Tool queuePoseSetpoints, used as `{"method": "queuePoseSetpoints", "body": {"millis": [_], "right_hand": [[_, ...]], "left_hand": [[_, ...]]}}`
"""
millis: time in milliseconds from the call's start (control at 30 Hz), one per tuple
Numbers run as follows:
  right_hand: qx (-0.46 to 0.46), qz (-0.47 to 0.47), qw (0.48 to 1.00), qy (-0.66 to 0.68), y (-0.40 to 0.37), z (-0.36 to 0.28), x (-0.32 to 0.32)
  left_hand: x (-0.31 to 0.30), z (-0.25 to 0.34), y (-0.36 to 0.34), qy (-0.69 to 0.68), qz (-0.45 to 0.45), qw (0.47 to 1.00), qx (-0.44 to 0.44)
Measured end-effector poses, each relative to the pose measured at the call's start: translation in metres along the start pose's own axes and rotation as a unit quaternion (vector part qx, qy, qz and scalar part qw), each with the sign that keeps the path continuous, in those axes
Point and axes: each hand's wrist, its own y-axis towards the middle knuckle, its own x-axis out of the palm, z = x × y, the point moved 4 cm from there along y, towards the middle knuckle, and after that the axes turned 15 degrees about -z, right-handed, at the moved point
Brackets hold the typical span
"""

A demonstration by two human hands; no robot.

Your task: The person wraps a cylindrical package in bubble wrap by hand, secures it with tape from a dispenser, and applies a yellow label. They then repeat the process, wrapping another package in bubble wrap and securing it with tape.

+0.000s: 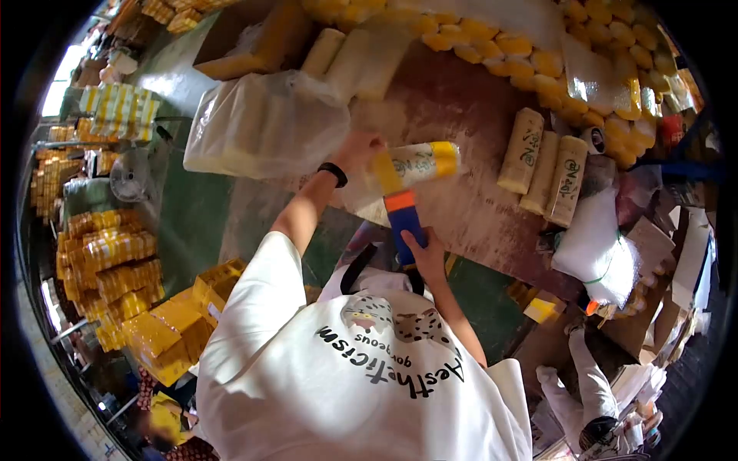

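Left of the tabletop [469, 92], we see a fan [129, 175], with yellow-taped bundles [115, 250] stacked nearer us and yellow-brown cartons [165, 330] just beside them. An open cardboard box [257, 46] sits at the tabletop's far left. Green floor [188, 215] shows to its left. To its right and nearer us, we see a person [596, 384] in pale clothing.

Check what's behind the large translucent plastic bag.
Behind the bag: brown cardboard box, cream roll, pale plastic-covered bundle. The roll's near end is covered, not visible.
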Motion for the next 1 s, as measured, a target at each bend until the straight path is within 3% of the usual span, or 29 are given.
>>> {"method": "queuePoseSetpoints", "body": {"millis": [100, 200, 300, 400, 500, 600, 700, 767, 867, 1000], "right_hand": [[0.043, 0.001, 0.999, -0.027, 0.011, 0.011, 0.015], [0.09, -0.009, 0.995, -0.03, 0.025, 0.03, 0.033], [0.112, -0.005, 0.993, -0.027, 0.042, 0.035, 0.042], [0.138, 0.003, 0.989, -0.048, 0.055, 0.027, 0.046], [0.149, 0.01, 0.987, -0.065, 0.061, 0.018, 0.045], [0.147, 0.015, 0.986, -0.077, 0.07, 0.011, 0.046], [0.114, 0.026, 0.991, -0.067, 0.092, 0.001, 0.046], [0.09, 0.026, 0.994, -0.058, 0.113, -0.013, 0.038], [0.149, -0.074, 0.98, -0.111, 0.141, -0.054, 0.004], [0.16, -0.079, 0.977, -0.12, 0.151, -0.03, -0.026]], "left_hand": [[0.007, -0.014, 0.011, 0.023, -0.025, 0.999, 0.021], [0.016, -0.019, 0.013, -0.046, -0.015, 0.999, 0.006], [0.018, -0.017, 0.009, -0.06, -0.053, 0.994, -0.067], [-0.002, 0.014, -0.023, 0.104, 0.06, 0.989, -0.086], [-0.012, 0.021, -0.05, 0.267, 0.033, 0.956, 0.114], [0.022, 0.021, -0.07, 0.288, -0.081, 0.951, 0.082], [0.031, -0.003, -0.053, 0.283, 0.001, 0.955, 0.091], [0.03, -0.024, -0.031, 0.183, -0.007, 0.983, 0.036], [0.019, -0.024, -0.013, 0.126, -0.019, 0.992, -0.006], [0.04, -0.005, -0.006, -0.015, -0.042, 0.995, -0.091]]}}
